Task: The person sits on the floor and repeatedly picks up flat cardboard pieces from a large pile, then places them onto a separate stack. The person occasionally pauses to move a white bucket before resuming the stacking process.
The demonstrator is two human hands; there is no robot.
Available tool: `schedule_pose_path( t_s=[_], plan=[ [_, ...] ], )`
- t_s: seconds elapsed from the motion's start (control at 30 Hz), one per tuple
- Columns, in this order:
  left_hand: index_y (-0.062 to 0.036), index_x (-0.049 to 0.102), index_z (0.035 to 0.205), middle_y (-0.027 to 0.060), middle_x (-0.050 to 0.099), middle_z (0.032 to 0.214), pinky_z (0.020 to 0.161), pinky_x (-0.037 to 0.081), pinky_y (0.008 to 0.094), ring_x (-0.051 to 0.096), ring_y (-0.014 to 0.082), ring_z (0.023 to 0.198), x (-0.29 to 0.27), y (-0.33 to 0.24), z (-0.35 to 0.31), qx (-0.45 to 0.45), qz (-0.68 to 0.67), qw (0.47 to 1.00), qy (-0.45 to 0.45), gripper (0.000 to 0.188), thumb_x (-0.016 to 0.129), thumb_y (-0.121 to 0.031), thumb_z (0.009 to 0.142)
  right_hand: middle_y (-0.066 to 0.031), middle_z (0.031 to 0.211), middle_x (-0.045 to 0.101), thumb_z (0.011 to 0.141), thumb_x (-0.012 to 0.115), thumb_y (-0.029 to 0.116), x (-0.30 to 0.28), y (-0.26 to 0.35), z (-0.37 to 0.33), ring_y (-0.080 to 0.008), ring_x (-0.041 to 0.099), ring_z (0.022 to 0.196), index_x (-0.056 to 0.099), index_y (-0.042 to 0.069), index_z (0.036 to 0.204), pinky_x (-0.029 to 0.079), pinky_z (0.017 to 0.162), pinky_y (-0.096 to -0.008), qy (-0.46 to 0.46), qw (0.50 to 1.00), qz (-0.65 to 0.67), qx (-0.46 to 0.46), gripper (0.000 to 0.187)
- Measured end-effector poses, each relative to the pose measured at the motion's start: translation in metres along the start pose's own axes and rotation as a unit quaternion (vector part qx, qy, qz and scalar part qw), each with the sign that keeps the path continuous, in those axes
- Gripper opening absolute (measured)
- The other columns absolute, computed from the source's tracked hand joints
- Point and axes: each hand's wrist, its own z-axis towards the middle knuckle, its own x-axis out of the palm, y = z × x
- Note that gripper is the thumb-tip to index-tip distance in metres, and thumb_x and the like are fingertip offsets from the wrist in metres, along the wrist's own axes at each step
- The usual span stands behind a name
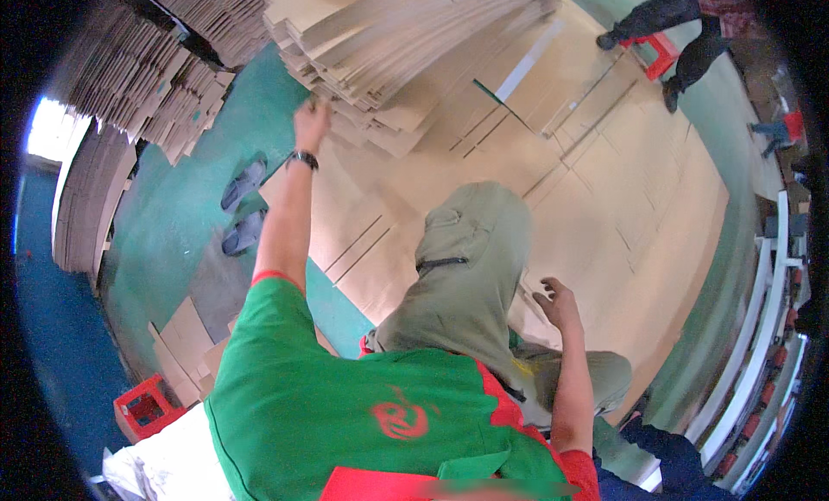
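A fanned stack of flat brown cardboard sheets (406, 48) lies ahead of me. My left hand (313, 121), with a dark watch on the wrist, is at the stack's near left corner. Its fingers are closed on the edge of a cardboard sheet, and the fingertips are partly hidden. Under my legs spread large flat cardboard sheets (639, 199) with slots and crease lines. Over them, beside my bent knee in grey-green trousers (475, 242), my right hand (560, 304) hangs with loosely curled fingers apart, holding nothing.
Two dark slippers (243, 207) lie on the green floor at left. More cardboard stacks (147, 69) stand at the far left. A red plastic crate (148, 409) sits lower left. Another person's dark-clad legs (673, 35) are by a red stool (661, 56). Pale rails (743, 363) run along the right.
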Motion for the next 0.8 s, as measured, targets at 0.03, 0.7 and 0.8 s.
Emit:
schedule_pose_path(
  t_s=[0.03,0.7,0.8],
  plan=[
    [0.0001,0.068,0.089,0.0164,0.068,0.075,0.068,0.049,0.0412,0.065,0.0284,0.071,-0.01,-0.014,0.039,0.001,0.01,0.999,-0.051,0.043,0.062,-0.042,0.087,-0.0214,0.108,0.069,0.083,0.075,0.022,-0.009,0.001,-0.007,-0.0304,0.068,0.096,0.061,0.001,0.119,0.055,0.083,-0.0384,-0.029,0.999,0.023,0.001,0.044],
    [-0.0147,0.063,0.115,0.017,0.068,0.105,0.078,0.055,0.0465,0.068,0.0338,0.092,-0.001,-0.086,0.159,0.267,0.434,0.856,-0.092,0.025,0.049,-0.024,0.096,-0.0189,0.1,0.07,0.08,0.077,0.028,0.002,-0.038,-0.003,-0.0331,0.069,0.092,0.066,0.006,0.113,0.055,0.081,-0.0408,-0.033,0.996,-0.073,0.039,0.041],
    [-0.0157,0.065,0.111,0.0115,0.07,0.09,0.07,0.056,0.0455,0.069,0.0306,0.084,-0.005,-0.087,0.164,0.364,0.473,0.793,-0.119,0.022,0.05,-0.022,0.095,-0.0184,0.099,0.07,0.081,0.076,0.027,0.002,-0.034,0.007,-0.0325,0.069,0.091,0.066,0.005,0.112,0.055,0.081,-0.0403,-0.06,0.996,-0.054,0.031,0.04]
  ],
)
